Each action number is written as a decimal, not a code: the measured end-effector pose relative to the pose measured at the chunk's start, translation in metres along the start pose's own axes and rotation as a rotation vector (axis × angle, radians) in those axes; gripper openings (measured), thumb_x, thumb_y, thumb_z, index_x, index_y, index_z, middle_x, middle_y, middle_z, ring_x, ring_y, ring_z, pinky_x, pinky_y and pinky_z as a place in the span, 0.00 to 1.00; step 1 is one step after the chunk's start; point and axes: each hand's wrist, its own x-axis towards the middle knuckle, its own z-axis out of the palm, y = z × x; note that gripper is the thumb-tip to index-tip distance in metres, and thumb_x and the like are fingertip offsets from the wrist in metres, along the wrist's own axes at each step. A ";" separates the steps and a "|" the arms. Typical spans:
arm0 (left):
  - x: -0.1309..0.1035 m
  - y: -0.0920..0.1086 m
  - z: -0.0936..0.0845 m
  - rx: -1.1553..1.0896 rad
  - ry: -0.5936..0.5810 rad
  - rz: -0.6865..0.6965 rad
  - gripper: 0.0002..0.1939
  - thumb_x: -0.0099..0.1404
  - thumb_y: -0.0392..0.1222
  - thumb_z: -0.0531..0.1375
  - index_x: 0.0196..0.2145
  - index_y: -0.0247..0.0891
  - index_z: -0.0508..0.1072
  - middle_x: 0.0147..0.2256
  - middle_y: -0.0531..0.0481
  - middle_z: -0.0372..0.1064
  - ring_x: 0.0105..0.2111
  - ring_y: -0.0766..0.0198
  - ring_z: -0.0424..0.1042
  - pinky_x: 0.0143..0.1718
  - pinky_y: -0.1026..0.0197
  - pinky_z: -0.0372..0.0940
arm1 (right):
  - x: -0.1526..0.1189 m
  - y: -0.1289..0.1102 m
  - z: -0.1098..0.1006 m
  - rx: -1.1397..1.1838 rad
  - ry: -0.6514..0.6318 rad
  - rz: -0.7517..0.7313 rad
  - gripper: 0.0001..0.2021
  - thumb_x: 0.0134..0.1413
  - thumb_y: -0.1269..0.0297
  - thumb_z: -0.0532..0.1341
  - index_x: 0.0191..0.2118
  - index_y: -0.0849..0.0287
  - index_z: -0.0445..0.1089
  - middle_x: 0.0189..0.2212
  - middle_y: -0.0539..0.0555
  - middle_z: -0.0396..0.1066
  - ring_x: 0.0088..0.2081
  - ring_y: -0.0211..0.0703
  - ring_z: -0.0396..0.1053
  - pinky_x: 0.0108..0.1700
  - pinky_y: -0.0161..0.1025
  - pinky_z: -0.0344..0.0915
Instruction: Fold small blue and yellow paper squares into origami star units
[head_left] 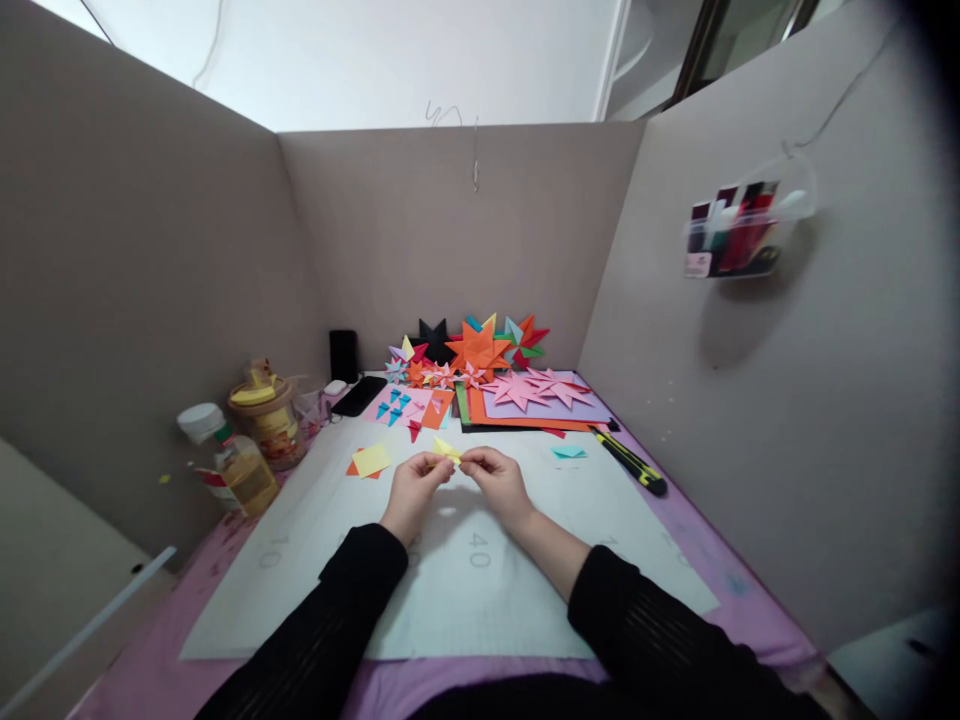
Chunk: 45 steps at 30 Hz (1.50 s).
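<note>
Between my two hands, just above the white sheet, is a small folded piece of yellow paper (445,448). My left hand (417,488) pinches its left side between thumb and fingers. On its right side, my right hand (498,482) pinches it the same way. The fingertips of both hands almost meet and cover the paper's lower part. Left of my left hand lies a flat yellow square (372,460) on top of an orange square (352,469). To the right of my right hand rests a folded turquoise piece (569,452).
Several folded paper stars (478,348) stand at the back, with pink stars (517,390) on stacked coloured sheets. A yellow-black utility knife (631,462) lies right. On the left stand a bottle (244,470) and a tub (268,425). A phone (359,396) lies behind. Grey partitions (457,230) enclose the table.
</note>
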 end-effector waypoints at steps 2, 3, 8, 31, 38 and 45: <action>0.000 0.000 0.000 -0.004 0.013 -0.003 0.12 0.51 0.45 0.63 0.29 0.33 0.72 0.25 0.49 0.70 0.27 0.66 0.67 0.32 0.65 0.62 | 0.000 0.001 -0.001 -0.006 0.004 -0.018 0.05 0.44 0.65 0.61 0.30 0.58 0.71 0.28 0.52 0.70 0.32 0.40 0.67 0.36 0.38 0.64; 0.000 0.001 -0.001 0.001 0.020 0.001 0.12 0.51 0.45 0.63 0.29 0.32 0.72 0.25 0.49 0.70 0.27 0.66 0.67 0.31 0.64 0.62 | 0.000 0.001 -0.002 -0.009 0.011 -0.025 0.05 0.44 0.66 0.61 0.31 0.58 0.70 0.28 0.51 0.69 0.32 0.40 0.67 0.36 0.37 0.64; -0.002 0.007 -0.001 0.090 0.016 0.044 0.11 0.51 0.45 0.63 0.27 0.33 0.73 0.25 0.49 0.70 0.26 0.67 0.66 0.30 0.66 0.61 | 0.001 0.000 -0.005 -0.054 0.002 -0.067 0.05 0.45 0.66 0.61 0.31 0.58 0.70 0.31 0.52 0.68 0.33 0.40 0.67 0.33 0.35 0.64; -0.003 0.010 -0.001 0.155 0.015 0.094 0.10 0.51 0.45 0.62 0.28 0.34 0.73 0.26 0.49 0.71 0.27 0.65 0.67 0.30 0.65 0.61 | 0.000 0.001 -0.005 -0.103 -0.028 -0.019 0.06 0.46 0.64 0.61 0.30 0.58 0.74 0.28 0.53 0.73 0.31 0.42 0.70 0.36 0.39 0.66; -0.005 0.012 0.001 0.179 0.059 0.102 0.10 0.51 0.45 0.62 0.25 0.34 0.73 0.24 0.50 0.71 0.26 0.65 0.67 0.29 0.65 0.61 | -0.002 0.003 -0.002 -0.099 -0.019 -0.031 0.06 0.46 0.63 0.61 0.30 0.59 0.73 0.28 0.54 0.73 0.32 0.42 0.69 0.37 0.40 0.66; -0.005 0.010 0.001 0.194 0.082 0.117 0.10 0.51 0.45 0.62 0.25 0.34 0.73 0.24 0.50 0.70 0.25 0.66 0.67 0.29 0.65 0.61 | -0.001 0.003 -0.002 -0.030 -0.016 -0.002 0.05 0.45 0.64 0.61 0.28 0.59 0.71 0.26 0.52 0.71 0.29 0.40 0.68 0.34 0.37 0.65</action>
